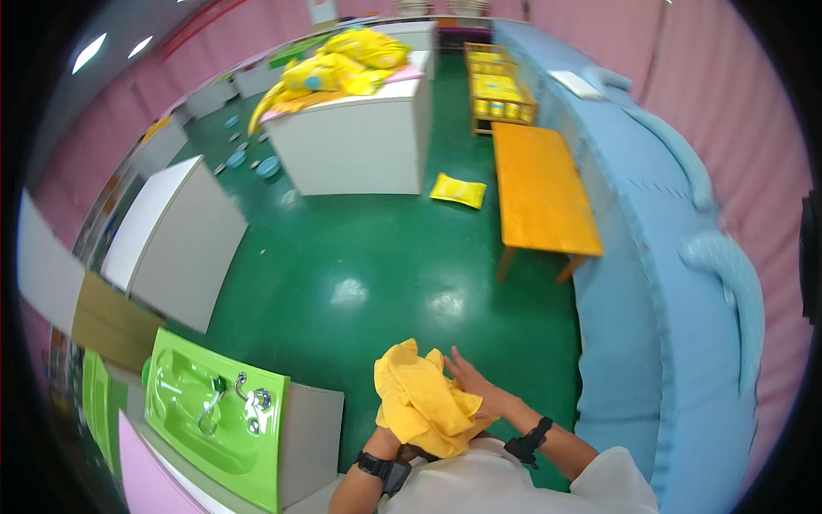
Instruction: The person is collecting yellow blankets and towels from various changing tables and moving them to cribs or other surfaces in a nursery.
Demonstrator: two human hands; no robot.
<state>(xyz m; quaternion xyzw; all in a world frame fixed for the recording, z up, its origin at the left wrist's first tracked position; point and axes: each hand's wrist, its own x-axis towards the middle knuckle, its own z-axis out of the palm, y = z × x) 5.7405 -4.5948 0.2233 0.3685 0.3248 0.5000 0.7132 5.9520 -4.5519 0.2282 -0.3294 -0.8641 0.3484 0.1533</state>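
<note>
A yellow cloth (419, 394), bunched and folded, is up in front of the person's white shirt (488, 488), above the green floor (377, 265). The right hand (475, 383) lies along the cloth's right edge, fingers stretched out and a little apart, their tips reaching past the fabric. The left hand (387, 439) goes in beneath the cloth's lower left part; the folds cover its fingers, so I cannot tell whether they are spread or pinching. Each wrist wears a black band.

To the left, the near limit is the cabinet (312, 433) under a bright green sink (278, 411), whose rim stands apart from the cloth. On the right, the edge of a long blue-covered bench (676, 343) runs back along the wall, with a gap of floor between it and the right forearm. Ahead, a broad stretch of floor opens out, bounded by a white cabinet (184, 240) at left, a white counter (351, 154) topped with a yellow heap of fabric (364, 60), and an orange table (544, 184) beside the bench. A yellow pillow (458, 191) lies on the floor between counter and table.
</note>
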